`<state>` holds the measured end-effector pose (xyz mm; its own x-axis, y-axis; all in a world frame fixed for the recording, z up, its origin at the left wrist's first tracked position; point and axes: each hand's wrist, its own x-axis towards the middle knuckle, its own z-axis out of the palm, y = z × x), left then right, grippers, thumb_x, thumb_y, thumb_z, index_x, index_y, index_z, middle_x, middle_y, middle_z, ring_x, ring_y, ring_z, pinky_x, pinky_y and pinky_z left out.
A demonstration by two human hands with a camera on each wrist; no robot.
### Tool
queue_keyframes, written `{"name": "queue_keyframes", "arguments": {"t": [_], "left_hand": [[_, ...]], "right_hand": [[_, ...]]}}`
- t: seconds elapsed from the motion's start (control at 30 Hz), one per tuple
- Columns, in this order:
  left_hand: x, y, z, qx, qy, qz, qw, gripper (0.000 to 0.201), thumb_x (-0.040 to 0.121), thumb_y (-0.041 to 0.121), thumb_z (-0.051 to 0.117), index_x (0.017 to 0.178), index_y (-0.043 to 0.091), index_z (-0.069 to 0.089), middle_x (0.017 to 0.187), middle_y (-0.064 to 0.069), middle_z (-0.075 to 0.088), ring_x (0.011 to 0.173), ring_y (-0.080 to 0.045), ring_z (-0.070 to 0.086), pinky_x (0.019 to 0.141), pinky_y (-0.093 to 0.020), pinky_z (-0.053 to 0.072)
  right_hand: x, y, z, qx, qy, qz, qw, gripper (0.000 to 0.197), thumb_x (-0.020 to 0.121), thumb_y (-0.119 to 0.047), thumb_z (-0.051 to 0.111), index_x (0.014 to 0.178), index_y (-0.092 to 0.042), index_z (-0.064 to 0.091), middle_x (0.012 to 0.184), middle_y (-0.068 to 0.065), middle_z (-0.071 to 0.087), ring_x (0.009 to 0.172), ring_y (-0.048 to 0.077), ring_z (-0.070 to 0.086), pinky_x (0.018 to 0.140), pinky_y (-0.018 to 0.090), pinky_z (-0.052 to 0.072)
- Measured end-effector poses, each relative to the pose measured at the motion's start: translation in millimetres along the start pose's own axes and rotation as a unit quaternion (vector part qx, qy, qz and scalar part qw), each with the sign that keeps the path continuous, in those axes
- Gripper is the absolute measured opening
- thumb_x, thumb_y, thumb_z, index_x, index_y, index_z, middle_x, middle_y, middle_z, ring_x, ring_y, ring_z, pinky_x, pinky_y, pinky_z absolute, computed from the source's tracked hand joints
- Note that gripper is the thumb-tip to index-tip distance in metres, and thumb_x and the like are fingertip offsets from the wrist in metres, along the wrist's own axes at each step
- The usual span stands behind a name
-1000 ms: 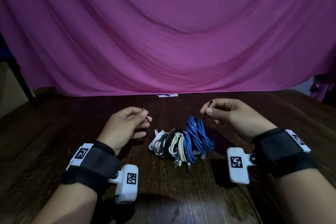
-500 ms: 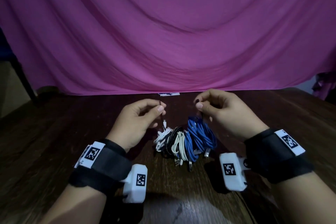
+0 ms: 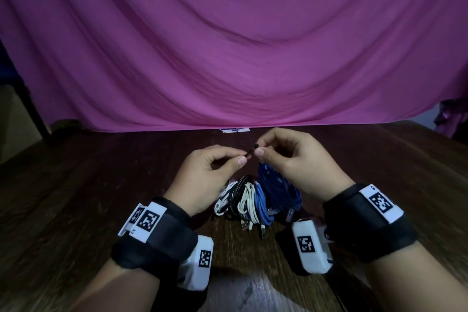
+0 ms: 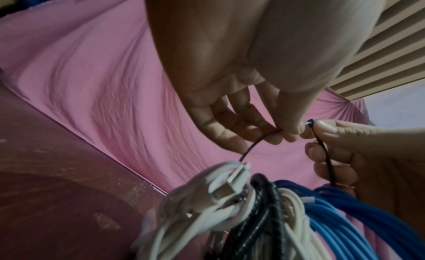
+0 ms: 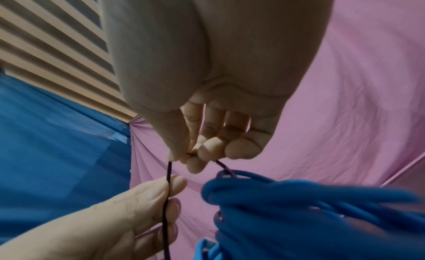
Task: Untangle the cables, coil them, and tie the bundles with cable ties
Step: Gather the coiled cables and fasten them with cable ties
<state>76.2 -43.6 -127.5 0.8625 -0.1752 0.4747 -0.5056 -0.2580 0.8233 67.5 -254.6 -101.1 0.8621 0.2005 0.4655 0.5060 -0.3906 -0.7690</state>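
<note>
Left hand (image 3: 202, 175) and right hand (image 3: 291, 159) raised close together, fingertips nearly touching, each pinching one end of thin black cable tie (image 4: 322, 147) between thumb and forefinger. Coiled cables (image 3: 260, 197), white, black, blue, lie just below hands on dark wooden desk (image 3: 76, 210). Pink cloth (image 3: 228, 45) hangs beyond hands.

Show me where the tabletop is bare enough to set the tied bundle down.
Bare wood lies left of the left hand and right of the right hand, out to the table edges. Crowded: the middle, where the coiled cables sit between both wrists.
</note>
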Motion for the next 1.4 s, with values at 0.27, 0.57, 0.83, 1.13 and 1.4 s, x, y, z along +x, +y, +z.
{"name": "queue_keyframes", "arguments": {"t": [0.27,0.57,0.83,1.13,1.4], "left_hand": [[-0.4,-1.9,-0.6,0.004,0.001,-0.002,1.0,0.01,0.089,0.028,0.075,0.098,0.028,0.08,0.082,0.017,0.073,0.069,0.005,0.063,0.068,-0.019,0.043],[-0.6,-2.5,-1.4,0.004,-0.006,-0.007,1.0,0.01,0.089,0.03,0.076,0.098,0.031,0.08,0.09,0.013,0.075,0.073,0.002,0.065,0.073,-0.025,0.045],[-1.2,2.9,1.0,0.009,-0.002,-0.003,1.0,0.011,0.089,0.027,0.076,0.099,0.031,0.08,0.09,0.012,0.077,0.073,0.0,0.067,0.07,-0.023,0.047],[-2.6,8.7,4.4,-0.011,-0.008,0.007,1.0,0.015,0.09,0.019,0.075,0.102,0.028,0.079,0.092,0.005,0.078,0.081,-0.011,0.072,0.073,-0.029,0.055],[-4.0,14.9,4.9,-0.007,0.003,0.027,1.0,0.008,0.089,0.025,0.077,0.095,0.029,0.08,0.083,0.005,0.077,0.066,-0.006,0.066,0.058,-0.02,0.049]], "right_hand": [[0.5,0.2,1.9,-0.009,-0.007,-0.003,1.0,0.004,0.091,-0.027,0.076,0.088,-0.026,0.074,0.081,-0.001,0.072,0.075,0.02,0.064,0.077,0.045,0.054],[-0.6,-4.1,2.8,0.002,-0.025,0.003,1.0,0.005,0.092,-0.025,0.076,0.088,-0.024,0.074,0.083,0.003,0.073,0.082,0.03,0.066,0.08,0.046,0.053],[-2.0,-5.0,3.9,0.025,-0.033,0.003,0.999,0.012,0.088,-0.017,0.08,0.088,-0.017,0.068,0.08,0.012,0.066,0.068,0.011,0.055,0.069,0.029,0.046],[-1.6,-2.7,3.3,-0.001,-0.035,-0.019,0.999,0.014,0.094,-0.031,0.072,0.084,-0.022,0.069,0.078,-0.002,0.071,0.07,0.005,0.062,0.07,0.027,0.049],[-0.8,-4.6,5.7,-0.013,-0.017,-0.027,0.999,0.015,0.095,-0.023,0.07,0.081,-0.019,0.068,0.069,-0.011,0.063,0.064,0.001,0.052,0.064,0.021,0.041]]}}
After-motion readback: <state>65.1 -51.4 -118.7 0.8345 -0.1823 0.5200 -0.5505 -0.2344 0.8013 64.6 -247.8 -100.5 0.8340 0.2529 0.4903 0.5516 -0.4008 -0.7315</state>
